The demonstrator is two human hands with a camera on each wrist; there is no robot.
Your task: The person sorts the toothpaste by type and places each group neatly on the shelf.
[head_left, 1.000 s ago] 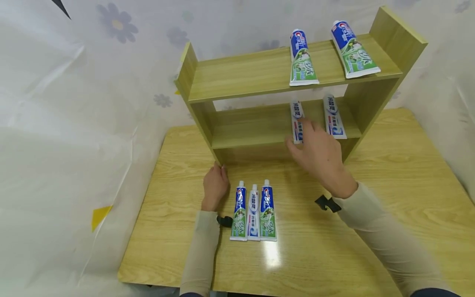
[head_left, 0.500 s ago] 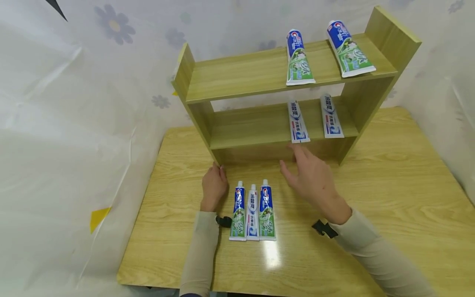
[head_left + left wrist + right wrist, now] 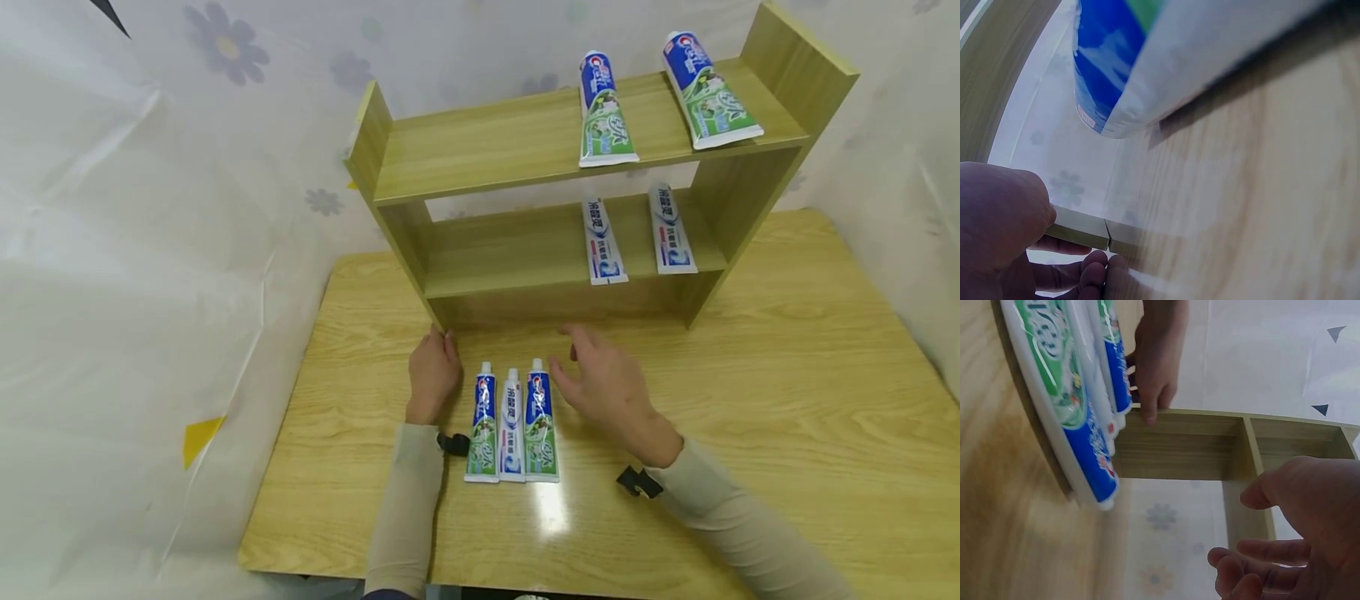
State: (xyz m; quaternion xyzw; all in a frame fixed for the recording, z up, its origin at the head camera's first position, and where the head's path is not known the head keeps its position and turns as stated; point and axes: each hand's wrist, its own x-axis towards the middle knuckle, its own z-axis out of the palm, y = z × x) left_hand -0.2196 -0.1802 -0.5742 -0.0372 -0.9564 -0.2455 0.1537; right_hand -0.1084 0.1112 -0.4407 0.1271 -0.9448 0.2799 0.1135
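My left hand (image 3: 433,377) grips the lower left edge of the wooden shelf (image 3: 480,183). In the left wrist view its thumb and fingers lie on either side of the panel (image 3: 1079,228). My right hand (image 3: 609,390) hovers over the table, holding nothing, fingers loosely bent and apart. Just left of it, a row of toothpaste tubes lies caps toward the shelf: a blue-green one (image 3: 541,429), a white one (image 3: 512,433) and another blue-green one (image 3: 483,429). Two white tubes (image 3: 606,246) (image 3: 672,233) lie on the middle board, two blue-green tubes (image 3: 606,112) (image 3: 708,92) on the top board.
The shelf stands at the back of a wooden table (image 3: 810,400), its right side panel (image 3: 795,58) rising above the top board. Pale flowered sheeting (image 3: 187,208) hangs behind and at the left. Black straps (image 3: 640,482) sit at both wrists.
My right hand has let go of the left white toothpaste tube on the middle board and drawn down and left, close to the tubes on the table. My left hand stays at the shelf.
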